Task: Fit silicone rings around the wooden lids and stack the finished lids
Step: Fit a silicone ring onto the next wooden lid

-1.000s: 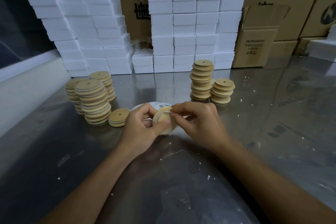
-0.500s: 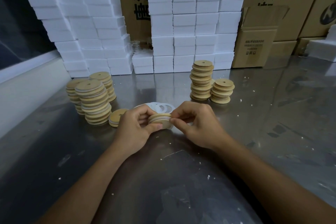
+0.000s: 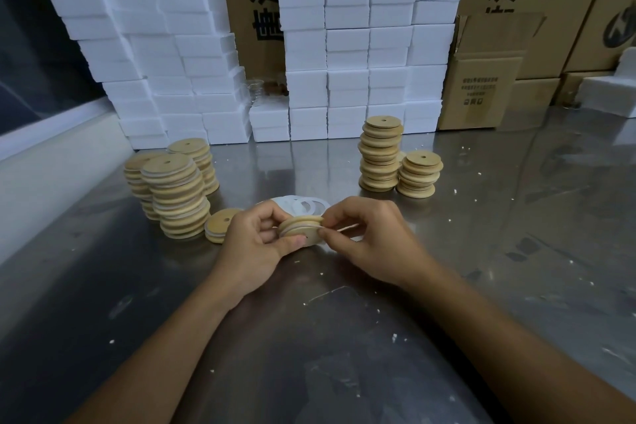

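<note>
Lid stacks (image 3: 179, 196) and loose rings (image 3: 303, 205) are set behind a lid (image 3: 301, 229), held nearly flat by left hand (image 3: 254, 244) and right hand (image 3: 371, 241); each grip is closed on its rim.

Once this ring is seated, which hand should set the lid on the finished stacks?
Probably the left. The left hand already grips the lid and is nearer the ringed stacks on that side. The right hand only pinches the ring at the lid's edge.

Both hands' fingers (image 3: 275, 237) curled, nearly touching
</note>
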`<state>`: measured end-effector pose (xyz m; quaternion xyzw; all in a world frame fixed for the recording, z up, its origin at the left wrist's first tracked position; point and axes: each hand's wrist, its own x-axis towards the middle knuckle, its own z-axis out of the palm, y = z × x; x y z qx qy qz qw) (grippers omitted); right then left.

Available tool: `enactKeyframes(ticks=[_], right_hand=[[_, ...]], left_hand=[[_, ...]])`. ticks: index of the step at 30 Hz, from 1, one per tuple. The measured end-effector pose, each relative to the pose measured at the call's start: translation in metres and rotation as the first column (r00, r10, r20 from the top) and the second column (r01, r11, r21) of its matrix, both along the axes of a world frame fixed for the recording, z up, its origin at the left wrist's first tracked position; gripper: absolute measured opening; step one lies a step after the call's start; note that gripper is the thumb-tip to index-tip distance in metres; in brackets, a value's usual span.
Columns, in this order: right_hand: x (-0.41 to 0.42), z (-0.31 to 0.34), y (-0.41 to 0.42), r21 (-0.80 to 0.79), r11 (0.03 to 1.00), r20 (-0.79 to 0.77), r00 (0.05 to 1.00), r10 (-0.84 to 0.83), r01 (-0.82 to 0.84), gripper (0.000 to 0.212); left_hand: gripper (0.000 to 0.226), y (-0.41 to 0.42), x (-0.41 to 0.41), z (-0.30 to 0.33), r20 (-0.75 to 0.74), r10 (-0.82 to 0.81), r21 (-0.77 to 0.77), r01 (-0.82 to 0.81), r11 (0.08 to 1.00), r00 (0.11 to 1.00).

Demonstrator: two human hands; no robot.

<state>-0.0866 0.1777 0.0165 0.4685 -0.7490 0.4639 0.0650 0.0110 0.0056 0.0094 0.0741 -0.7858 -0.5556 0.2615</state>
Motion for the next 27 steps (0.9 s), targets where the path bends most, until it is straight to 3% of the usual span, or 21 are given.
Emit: enactKeyframes(ticks=[4,8,10,13,15,20,27], right_hand=[[0.000,-0.002,0.000,-0.026,1.000,0.048,0.999,-0.008,0.009,0.010],[0.003,-0.003,-0.001,-0.055,0.998,0.045,0.999,-0.029,0.031,0.011],[0.004,-0.002,-0.001,-0.056,0.998,0.016,0.999,-0.031,0.032,0.011],[0.005,0.001,-0.002,-0.003,1.000,-0.103,0.994,-0.024,0.024,0.013],[0.006,0.002,-0.002,0.023,1.000,-0.178,0.984,-0.009,0.014,0.013],[0.007,0.002,-0.004,0.017,1.000,-0.192,0.981,0.002,0.001,0.012],[0.006,0.004,-0.003,0.021,1.000,-0.126,0.992,-0.003,0.006,0.013]], left_hand=[[0.022,0.001,0.000,-0.002,-0.008,-0.025,0.089,0.025,0.996,1.000],[0.023,0.001,-0.002,-0.004,-0.002,-0.013,0.082,0.013,0.997,1.000],[0.026,0.003,-0.004,-0.005,-0.026,0.019,-0.038,-0.020,0.999,0.999],[0.023,0.010,-0.004,-0.006,-0.134,0.027,-0.342,-0.072,0.937,0.991],[0.021,0.012,-0.005,-0.005,-0.178,0.019,-0.409,-0.092,0.908,0.984],[0.026,0.005,-0.006,-0.004,-0.139,0.026,-0.331,-0.071,0.941,0.990],[0.035,0.005,-0.003,-0.001,-0.117,-0.004,-0.339,-0.036,0.940,0.993]])
